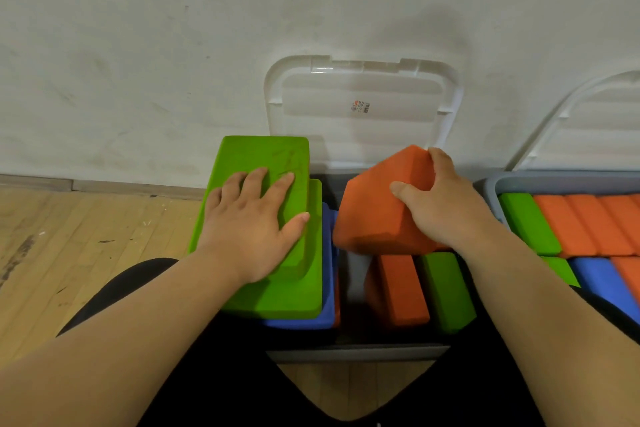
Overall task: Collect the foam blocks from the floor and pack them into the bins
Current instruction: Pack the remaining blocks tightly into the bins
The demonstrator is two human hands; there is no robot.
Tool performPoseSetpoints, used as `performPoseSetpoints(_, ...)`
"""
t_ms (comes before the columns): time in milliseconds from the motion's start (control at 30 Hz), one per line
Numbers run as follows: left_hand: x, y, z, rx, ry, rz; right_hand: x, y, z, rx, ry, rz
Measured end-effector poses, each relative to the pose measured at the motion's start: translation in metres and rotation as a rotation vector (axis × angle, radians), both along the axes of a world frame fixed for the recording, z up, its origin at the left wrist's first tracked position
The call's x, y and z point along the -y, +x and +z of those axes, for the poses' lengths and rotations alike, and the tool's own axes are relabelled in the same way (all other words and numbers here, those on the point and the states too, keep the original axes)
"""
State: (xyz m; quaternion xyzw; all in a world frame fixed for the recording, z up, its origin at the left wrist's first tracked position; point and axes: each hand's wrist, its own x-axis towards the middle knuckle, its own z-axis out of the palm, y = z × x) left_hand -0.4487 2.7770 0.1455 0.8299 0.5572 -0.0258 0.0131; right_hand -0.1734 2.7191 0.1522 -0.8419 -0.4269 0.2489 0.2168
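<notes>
Left hand [249,222] lies flat, fingers spread, on a scuffed green block [263,156] topping a green-and-blue stack [304,308]. Right hand [440,204], fingers curled, grips a tilted orange block [374,211]; beneath it, more blocks [401,291] stand on edge in the bin [356,354].

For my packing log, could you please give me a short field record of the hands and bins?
left hand: rests flat on the top green block
stack: top green block on a second green block, on a blue block, at the near bin's left
right hand: grips a tilted orange block above the near bin
right bin: filled with green, orange, blue blocks
lid: leans against the wall
</notes>
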Motion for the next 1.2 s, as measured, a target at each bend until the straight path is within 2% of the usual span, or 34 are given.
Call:
performPoseSetpoints(100,0.000,0.000,0.000,0.006,0.003,0.002,-0.001,-0.007,-0.003,0.035,-0.104,0.091)
performPoseSetpoints(267,0.001,0.001,0.000,0.003,0.004,0.005,-0.003,-0.004,-0.003,0.070,-0.127,0.130)
performPoseSetpoints(433,0.001,0.001,0.000,0.011,0.005,-0.002,0.002,-0.003,0.011,0.189,-0.221,0.234)
performPoseSetpoints(633,0.001,0.003,0.001,0.014,0.003,0.007,0.000,-0.049,-0.040,0.202,-0.484,0.493)
performPoseSetpoints(767,0.002,0.000,0.000,0.028,0.005,0.008,-0.013,-0.042,-0.041,0.053,-0.557,0.495)
performPoseSetpoints(800,0.001,-0.001,0.000,0.029,0.006,0.009,-0.012,-0.041,-0.045,0.070,-0.624,0.531)
performPoseSetpoints(867,0.001,-0.001,0.000,0.038,0.009,0.013,-0.006,-0.042,-0.065,0.241,-0.757,0.630)
performPoseSetpoints(933,0.001,0.001,0.001,0.041,0.007,0.012,0.000,-0.042,-0.095,0.395,-0.731,0.630)
performPoseSetpoints(967,0.001,0.002,0.001,0.037,0.003,0.011,0.001,-0.042,-0.107,0.414,-0.695,0.603)
performPoseSetpoints(1200,-0.001,-0.005,0.001,0.064,-0.010,0.013,-0.001,-0.034,-0.146,0.320,-0.624,0.597)
